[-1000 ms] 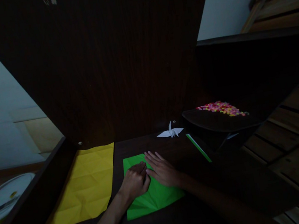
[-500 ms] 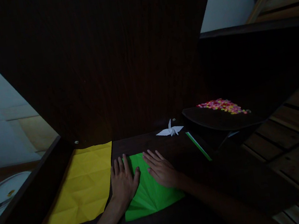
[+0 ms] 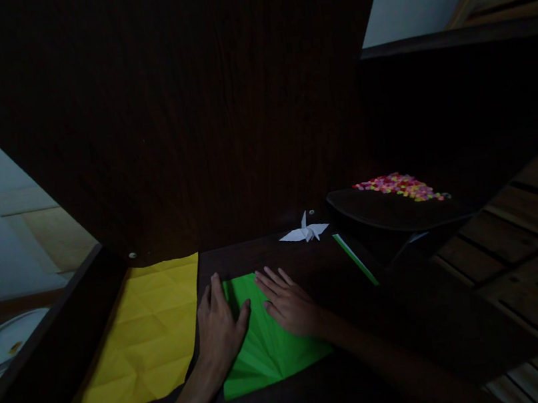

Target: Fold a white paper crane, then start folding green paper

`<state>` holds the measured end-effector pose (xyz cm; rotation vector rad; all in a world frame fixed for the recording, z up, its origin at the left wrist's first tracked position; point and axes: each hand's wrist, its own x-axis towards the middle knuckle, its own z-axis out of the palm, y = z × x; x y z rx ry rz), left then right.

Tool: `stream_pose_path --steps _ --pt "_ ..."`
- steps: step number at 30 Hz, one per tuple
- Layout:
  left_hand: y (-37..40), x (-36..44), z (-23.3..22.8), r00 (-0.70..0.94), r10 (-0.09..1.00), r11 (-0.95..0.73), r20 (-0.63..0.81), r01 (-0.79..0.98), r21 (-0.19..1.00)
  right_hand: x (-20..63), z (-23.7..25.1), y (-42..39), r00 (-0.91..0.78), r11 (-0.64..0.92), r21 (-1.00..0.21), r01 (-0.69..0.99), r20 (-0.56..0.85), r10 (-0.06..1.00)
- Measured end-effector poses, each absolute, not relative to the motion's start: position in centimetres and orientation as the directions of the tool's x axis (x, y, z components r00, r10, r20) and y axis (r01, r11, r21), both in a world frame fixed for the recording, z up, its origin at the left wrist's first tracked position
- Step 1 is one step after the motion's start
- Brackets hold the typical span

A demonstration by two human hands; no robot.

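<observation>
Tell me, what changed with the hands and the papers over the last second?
The left hand opened from a curled fist into a flat palm and slid left onto the left edge of the green paper. The right hand stayed pressed flat on it. The yellow sheet, white paper crane and coloured bits stayed where they were.

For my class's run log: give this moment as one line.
left hand: flat on green paper | right hand: flat on it | beside: yellow paper, white crane

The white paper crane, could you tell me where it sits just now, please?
In the head view the white paper crane stands at the back of the dark desk, beyond the green paper, right of centre, beside the dark tray.
</observation>
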<state>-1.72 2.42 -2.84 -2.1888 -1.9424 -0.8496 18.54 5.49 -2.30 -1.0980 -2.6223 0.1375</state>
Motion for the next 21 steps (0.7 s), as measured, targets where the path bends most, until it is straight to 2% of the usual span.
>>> stream_pose_path --steps 2,5,8,14,21 --pt "2.55 -1.99 -3.32 0.011 0.881 -0.141 0.473 0.96 0.24 18.55 -2.35 5.51 -0.667 0.703 -0.201 0.682 0.224 0.711" --pt "2.75 -2.35 -3.7 0.019 0.877 -0.153 0.48 0.959 0.241 18.56 -2.33 5.51 -0.666 0.7 -0.207 0.683 0.215 0.714" --pt "2.81 -2.39 -3.5 0.024 0.876 -0.19 0.482 0.935 0.299 18.54 -2.27 5.49 -0.665 0.698 -0.212 0.684 0.212 0.716" --pt "2.63 -2.07 -2.77 -0.018 0.9 -0.223 0.435 0.84 0.494 18.58 -2.53 5.57 -0.658 0.693 -0.214 0.688 0.219 0.721" --pt "3.01 -2.69 -3.37 -0.054 0.897 -0.215 0.439 0.814 0.54 18.87 -2.61 5.52 -0.649 0.686 -0.206 0.698 0.222 0.727"
